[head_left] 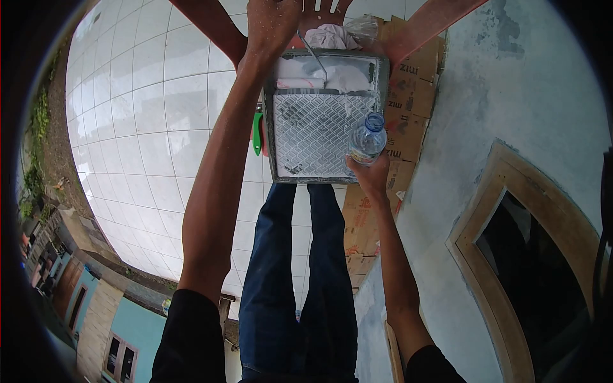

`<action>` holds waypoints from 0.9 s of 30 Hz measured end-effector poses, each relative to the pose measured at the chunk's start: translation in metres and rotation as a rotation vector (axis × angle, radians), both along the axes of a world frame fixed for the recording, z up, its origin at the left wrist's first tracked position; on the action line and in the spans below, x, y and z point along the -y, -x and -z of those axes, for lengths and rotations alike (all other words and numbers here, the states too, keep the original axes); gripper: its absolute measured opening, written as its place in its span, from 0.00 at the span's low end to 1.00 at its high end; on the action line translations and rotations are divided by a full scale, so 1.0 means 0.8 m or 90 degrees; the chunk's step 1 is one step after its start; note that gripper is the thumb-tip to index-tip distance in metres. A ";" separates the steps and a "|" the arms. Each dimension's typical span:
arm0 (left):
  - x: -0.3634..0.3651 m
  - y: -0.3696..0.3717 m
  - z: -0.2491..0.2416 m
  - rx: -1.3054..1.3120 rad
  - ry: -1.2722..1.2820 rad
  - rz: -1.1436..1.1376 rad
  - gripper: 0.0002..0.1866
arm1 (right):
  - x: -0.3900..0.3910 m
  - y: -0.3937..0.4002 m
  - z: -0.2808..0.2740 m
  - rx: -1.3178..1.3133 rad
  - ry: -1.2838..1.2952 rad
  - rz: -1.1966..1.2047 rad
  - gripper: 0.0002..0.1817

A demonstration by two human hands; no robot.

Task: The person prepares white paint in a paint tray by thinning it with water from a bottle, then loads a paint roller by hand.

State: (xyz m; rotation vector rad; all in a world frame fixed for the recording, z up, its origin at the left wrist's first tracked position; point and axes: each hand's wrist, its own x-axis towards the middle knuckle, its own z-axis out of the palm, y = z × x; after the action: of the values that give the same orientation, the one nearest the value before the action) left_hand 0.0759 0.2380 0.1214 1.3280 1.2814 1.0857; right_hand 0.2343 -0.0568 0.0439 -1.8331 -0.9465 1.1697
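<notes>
A paint tray (325,137) with a ribbed slope rests on a red plastic chair (412,41). White paint coats its slope and its well. My left hand (274,22) is closed at the top edge, where a bent metal rod comes out from it. That rod runs down to a white paint roller (300,83) lying in the well. The roller's handle is hidden by the hand and the frame edge. Over the tray's lower right part, my right hand (370,171) grips a clear plastic bottle (368,139) near its base. The bottle has a blue neck, and its label is partly covered.
A crumpled white cloth or bag (331,37) sits behind the tray. Left of the tray is a green-handled tool (257,134). Flattened cardboard (408,108) lies along the pale blue wall (472,108) on the right, which has a wooden window frame (466,236). White tiles (150,115) cover the floor.
</notes>
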 end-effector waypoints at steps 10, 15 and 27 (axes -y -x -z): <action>-0.004 0.003 -0.001 -0.029 -0.039 0.011 0.12 | 0.037 -0.004 -0.035 0.067 -0.077 0.133 0.33; -0.003 0.000 -0.013 -0.064 -0.023 0.001 0.12 | 0.060 -0.025 -0.041 0.053 -0.074 0.202 0.39; 0.035 0.024 -0.096 -0.178 -0.010 0.037 0.18 | 0.083 -0.042 -0.064 0.067 -0.082 0.275 0.35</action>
State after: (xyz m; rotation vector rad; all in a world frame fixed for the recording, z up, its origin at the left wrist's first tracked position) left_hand 0.0567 0.2099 0.1980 1.5607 1.4291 0.8931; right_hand 0.2676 -0.1236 0.0953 -1.8855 -0.6213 0.7378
